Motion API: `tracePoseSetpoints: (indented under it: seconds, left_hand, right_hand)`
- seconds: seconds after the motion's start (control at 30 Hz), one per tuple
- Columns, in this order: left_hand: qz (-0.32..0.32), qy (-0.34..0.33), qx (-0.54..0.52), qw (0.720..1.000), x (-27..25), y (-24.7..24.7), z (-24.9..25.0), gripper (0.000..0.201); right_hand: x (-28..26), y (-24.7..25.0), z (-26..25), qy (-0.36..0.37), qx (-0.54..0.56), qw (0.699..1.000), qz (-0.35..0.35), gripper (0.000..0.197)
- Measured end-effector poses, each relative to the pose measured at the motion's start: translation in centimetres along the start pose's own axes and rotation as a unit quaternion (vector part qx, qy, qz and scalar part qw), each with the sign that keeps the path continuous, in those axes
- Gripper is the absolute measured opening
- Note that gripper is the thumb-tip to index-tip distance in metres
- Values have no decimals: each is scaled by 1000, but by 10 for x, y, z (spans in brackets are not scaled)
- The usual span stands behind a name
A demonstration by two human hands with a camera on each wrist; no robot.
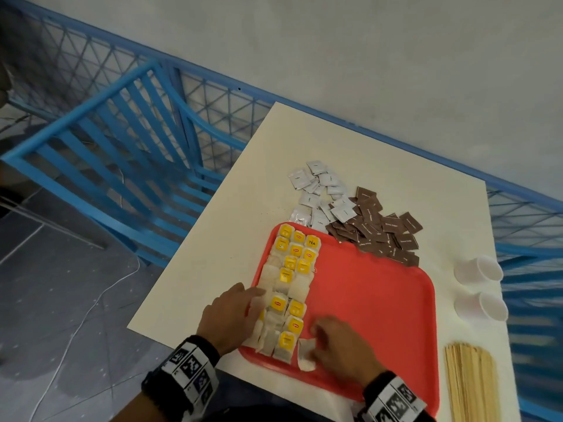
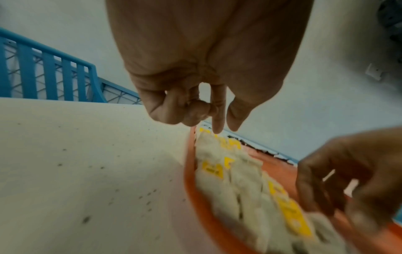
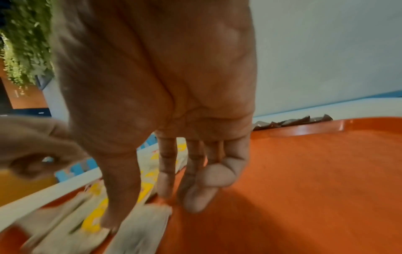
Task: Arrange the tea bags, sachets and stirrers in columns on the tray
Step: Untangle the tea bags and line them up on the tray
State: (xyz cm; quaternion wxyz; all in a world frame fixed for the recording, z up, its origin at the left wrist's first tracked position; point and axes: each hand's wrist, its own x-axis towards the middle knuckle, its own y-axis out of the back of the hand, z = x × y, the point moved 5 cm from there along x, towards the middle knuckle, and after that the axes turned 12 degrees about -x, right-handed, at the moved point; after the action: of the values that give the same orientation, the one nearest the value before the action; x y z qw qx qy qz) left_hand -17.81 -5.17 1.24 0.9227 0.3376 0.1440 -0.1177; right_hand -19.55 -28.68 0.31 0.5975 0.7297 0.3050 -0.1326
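- Tea bags [image 1: 289, 287]: laid in columns along the 9 o'clock side of the red tray [image 1: 374, 303], running from its 12 o'clock corner to its 6 o'clock edge; yellow tags face up on many, others show plain paper.
- Loose tea bag [image 1: 306, 354]: lies on the tray just at 3 o'clock of the columns, near the 6 o'clock edge, tilted out of line.
- Left hand [image 1: 227, 318]: fingers straight, resting flat on the outer column at the tray's 9 o'clock rim; it grasps nothing. The left wrist view shows 2 fingers extended, the others tucked under.
- Right hand [image 1: 341, 345]: fingers bent down onto the loose tea bag; the right wrist view shows the thumb tip pressing on a bag [image 3: 139, 228] with the fingers curled beside it. Whether it is pinched or only pressed, I cannot tell.
- White sachets [image 1: 320, 196]: unsorted heap on the table [image 1: 304, 141] at 12 o'clock of the tray, touching its far rim.
- Brown sachets [image 1: 377, 229]: unsorted heap just at 3 o'clock of the white ones, overlapping the tray's far rim.
- Stirrers [image 1: 470, 382]: wooden bundle on the table at 3 o'clock of the tray, near the 6 o'clock edge.
- 2 white cups [image 1: 481, 287]: lying on their sides on the table, at 12 o'clock of the stirrers.
- Blue chair [image 1: 122, 153]: stands at 9 o'clock of the table.
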Motion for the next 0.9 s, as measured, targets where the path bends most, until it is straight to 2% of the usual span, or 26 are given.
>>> tracePoseSetpoints:
  seconds: [0.07,0.17,0.23,0.37,0.43,0.53,0.6,0.67,0.73,0.77,0.83,0.9]
  left_hand:
    - [23,-33,-26,999,-1,5,7,27]
    - [17,-49,-55,997,-3,6,12,17]
    - [-6,-52,-69,996,-6,2,14,14]
    - [-64,-87,-62,992,-14,-17,21,23]
    - [-71,-122,-64,988,-14,-23,30,27]
    - [-56,-201,-98,973,-17,-22,54,48]
    - [-53,-255,-126,957,-20,-17,70,56]
    - [-37,-295,-147,943,-24,-8,87,48]
    - [-16,-323,-171,930,-27,0,101,29]
    - [-8,-326,-191,926,-29,4,107,23]
    - [-2,-285,-251,925,-28,13,111,18]
    - [-2,-201,-297,934,-21,21,108,20]
  right_hand:
    - [-5,-13,-4,3,-22,1000,19,35]
    - [-8,-23,-1,-10,-17,999,48,19]
    - [-10,-22,5,-17,15,999,50,16]
    - [-15,1,22,-39,138,989,44,22]
    - [-19,20,24,-49,267,962,41,21]
    - [-26,44,11,-42,479,877,18,17]
    - [-30,57,-2,-33,549,835,-11,15]
    - [-31,65,-12,-24,580,813,-37,13]
    - [-32,66,-18,-21,595,801,-58,10]
    - [-32,66,-20,-21,602,796,-67,8]
    - [-33,67,-23,-21,603,795,-63,5]
    - [-33,73,-20,-15,541,841,13,13]
